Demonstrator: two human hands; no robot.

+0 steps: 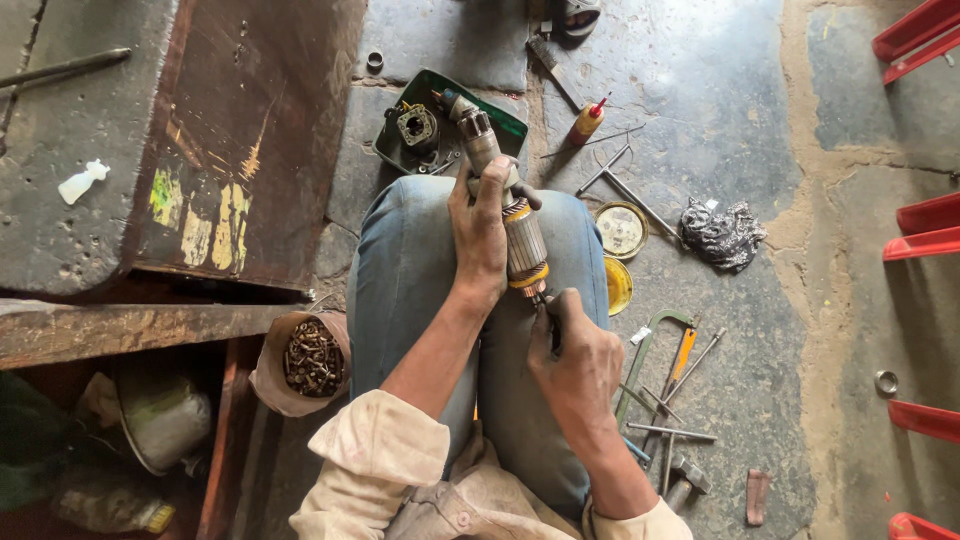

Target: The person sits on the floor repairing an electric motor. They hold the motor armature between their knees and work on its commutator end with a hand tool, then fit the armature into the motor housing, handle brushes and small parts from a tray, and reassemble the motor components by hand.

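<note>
I am seated with my knees in blue jeans [410,270]. My left hand [480,235] grips a motor armature [520,235], a grey shaft with a copper commutator at its near end, resting across my knees. My right hand [575,360] is closed around a thin dark tool [549,320], its tip touching the commutator end of the armature.
A green tray [510,125] with motor parts lies on the floor beyond my knees. A bag of screws [312,358] sits at my left. Hacksaw [645,350], hammer [685,480], rods, two round tins [622,230], a small oil bottle [587,122] and crumpled foil [722,235] lie right. Red chairs [925,245] stand far right.
</note>
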